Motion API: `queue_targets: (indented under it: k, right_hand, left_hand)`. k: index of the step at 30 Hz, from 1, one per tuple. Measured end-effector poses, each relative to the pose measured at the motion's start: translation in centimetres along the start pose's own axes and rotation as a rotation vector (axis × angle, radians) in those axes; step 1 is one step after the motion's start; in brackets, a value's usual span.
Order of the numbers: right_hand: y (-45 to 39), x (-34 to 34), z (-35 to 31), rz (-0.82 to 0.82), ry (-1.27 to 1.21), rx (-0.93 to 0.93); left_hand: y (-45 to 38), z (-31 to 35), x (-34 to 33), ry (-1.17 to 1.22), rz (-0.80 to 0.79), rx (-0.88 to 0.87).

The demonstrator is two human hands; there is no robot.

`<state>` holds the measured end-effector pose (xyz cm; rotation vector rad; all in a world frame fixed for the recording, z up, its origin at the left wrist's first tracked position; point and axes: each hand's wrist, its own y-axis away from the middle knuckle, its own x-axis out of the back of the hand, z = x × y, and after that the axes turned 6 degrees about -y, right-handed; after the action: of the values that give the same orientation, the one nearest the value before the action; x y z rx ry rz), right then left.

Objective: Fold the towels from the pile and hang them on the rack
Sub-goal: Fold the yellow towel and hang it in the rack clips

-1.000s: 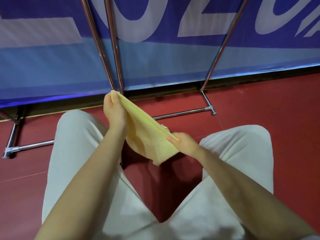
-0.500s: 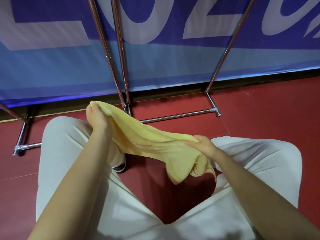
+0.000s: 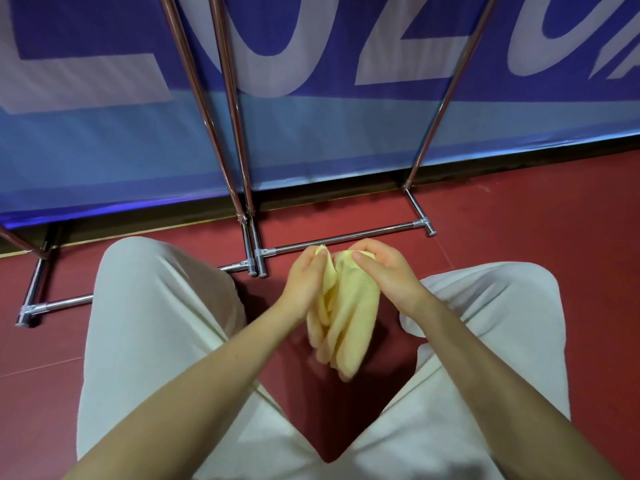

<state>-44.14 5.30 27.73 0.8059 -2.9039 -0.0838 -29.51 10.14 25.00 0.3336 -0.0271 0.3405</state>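
Both hands pinch one yellow towel (image 3: pixel 346 317) by its top edge: my left hand (image 3: pixel 306 278) curls its fingers round the left corner, my right hand (image 3: pixel 382 271) nips the right corner between thumb and fingers, and the two hands sit close together, almost touching. I see the towel hanging in soft, fluffy folds between the knees, above the red floor (image 3: pixel 519 216); its lower end is blurred and I cannot make out the hem. My fingertips on both sides are hidden in the cloth.

I count one towel, two hands and two legs in pale, loose trousers (image 3: pixel 149 323). The pile is out of view. Beyond the hands stands the rack (image 3: pixel 349 239), of shiny round metal tubes: three slanted poles rise out of the top of the view, so its upper bars are cut off, and low bars run along the floor to the left and right. Behind it hangs a smooth blue banner (image 3: pixel 311 133) with large white letters, cut off at the top.
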Motion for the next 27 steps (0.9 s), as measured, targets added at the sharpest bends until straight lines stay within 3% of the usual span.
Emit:
queue_targets:
  k: [6, 13, 18, 22, 27]
  right_hand:
    - [-1.1, 0.3, 0.0, 0.162, 0.098, 0.036]
    - [-1.4, 0.6, 1.3, 0.082, 0.228, -0.025]
    - [-0.9, -0.8, 1.8, -0.044, 0.225, -0.151]
    - [-0.3, -2.2, 2.9, -0.14, 0.287, -0.175]
    - [-0.7, -1.5, 4.5, -0.155, 0.38, -0.156]
  left_hand:
    - [0.3, 0.7, -1.0, -0.074, -0.049, -0.053]
    - [-0.1, 0.4, 0.6, -0.24, -0.072, -0.07]
    - [-0.3, 0.7, 2.8, -0.059, 0.001, -0.081]
    - [0.2, 0.9, 3.4, -0.121, 0.05, -0.137]
    - [-0.8, 1.8, 5.9, -0.048, 0.308, -0.132]
